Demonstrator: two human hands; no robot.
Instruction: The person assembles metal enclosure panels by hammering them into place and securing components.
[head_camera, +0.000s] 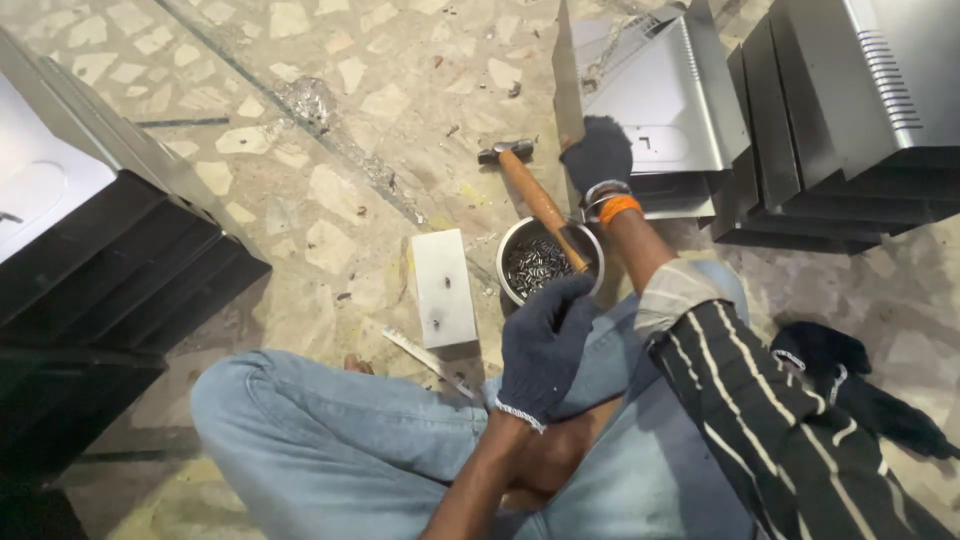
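Head view: left hand (545, 345) hides the hammer (535, 195) handle's end.

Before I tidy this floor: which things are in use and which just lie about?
In hand:
left hand at the hammer handle
right hand on the metal panel
bowl of small metal pieces

Lying about:
white block
metal strip
dark cloth
panel stacks

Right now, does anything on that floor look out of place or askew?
Only the hammer: it lies slanted, its wooden handle propped across the rim of the steel bowl of small metal pieces, head on the floor. Nothing looks spilled.
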